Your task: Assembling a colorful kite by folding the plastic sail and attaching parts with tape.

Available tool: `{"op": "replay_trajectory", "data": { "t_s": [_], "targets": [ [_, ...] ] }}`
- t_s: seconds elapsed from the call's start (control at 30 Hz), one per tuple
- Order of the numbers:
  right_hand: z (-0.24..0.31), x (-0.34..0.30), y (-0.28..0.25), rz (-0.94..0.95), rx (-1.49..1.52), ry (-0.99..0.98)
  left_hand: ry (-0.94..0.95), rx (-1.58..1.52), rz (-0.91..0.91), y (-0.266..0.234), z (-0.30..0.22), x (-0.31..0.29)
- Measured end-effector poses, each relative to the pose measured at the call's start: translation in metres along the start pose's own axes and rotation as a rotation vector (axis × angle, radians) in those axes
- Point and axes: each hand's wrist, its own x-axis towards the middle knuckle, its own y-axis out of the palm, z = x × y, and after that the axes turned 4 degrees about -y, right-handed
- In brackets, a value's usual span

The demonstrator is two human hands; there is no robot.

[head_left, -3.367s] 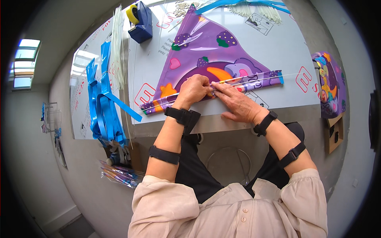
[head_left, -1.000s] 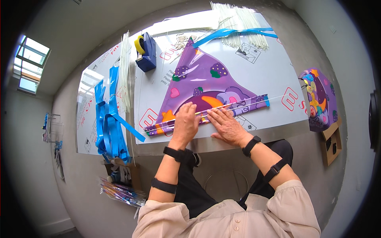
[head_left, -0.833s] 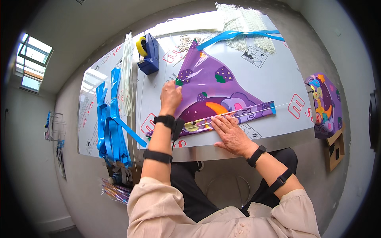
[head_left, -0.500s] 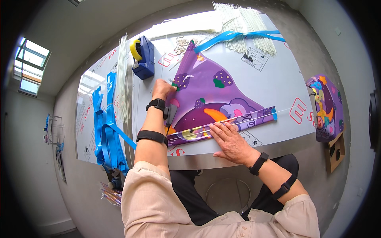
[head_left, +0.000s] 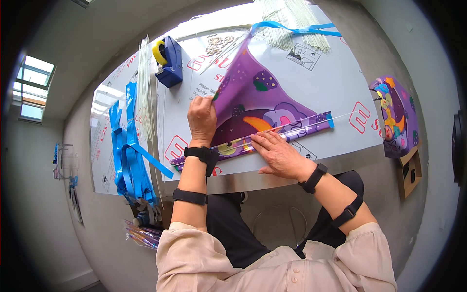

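Note:
A triangular purple kite sail [head_left: 253, 92], printed with berries and cartoon shapes, lies on the table. My left hand [head_left: 201, 119] pinches its left edge and lifts it, so the cloth bulges up. The near side is a rolled or folded band [head_left: 318, 124], with a blue end at the right. Thin white rods [head_left: 348, 116] run along this band and stick out past it. My right hand [head_left: 282, 156] lies flat across band and rods, fingers stretched out. A blue ribbon [head_left: 292, 30] runs from the sail's far tip.
A blue tape dispenser [head_left: 170, 65] stands beyond my left hand, near small beige pieces [head_left: 219, 45]. Blue ribbons [head_left: 130, 165] hang over the left table edge beside white rods [head_left: 143, 92]. More rods [head_left: 296, 24] lie at the back. At right is another purple printed item [head_left: 401, 119] above a cardboard box [head_left: 412, 175].
My left hand has drawn the sail's left edge toward me and up, and the far tip has lifted and blurred. The right hand stays on the band.

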Motion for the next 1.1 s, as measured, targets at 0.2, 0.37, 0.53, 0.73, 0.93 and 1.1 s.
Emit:
{"op": "replay_trajectory", "data": {
  "t_s": [0.2, 0.37, 0.53, 0.73, 0.93, 1.1],
  "targets": [
    [-0.008, 0.002, 0.003, 0.011, 0.016, -0.037, 0.336, 0.177, 0.394, -0.002, -0.037, -0.048],
    [-0.016, 0.006, 0.001, 0.129, 0.13, -0.015, 0.338, 0.231, 0.471, -0.006, -0.045, -0.05],
    [-0.013, 0.003, 0.007, 0.077, 0.093, -0.02, 0.307, 0.217, 0.539, -0.008, -0.051, -0.052],
    [-0.011, 0.002, 0.005, 0.043, 0.098, -0.015, 0.201, 0.148, 0.488, -0.007, -0.056, -0.058],
    [-0.017, 0.005, -0.008, 0.112, 0.129, -0.035, 0.06, 0.159, 0.488, -0.005, -0.069, -0.073],
    [-0.023, 0.009, -0.022, 0.032, 0.336, 0.073, 0.011, 0.115, 0.533, -0.007, -0.082, -0.082]
  ]
}}
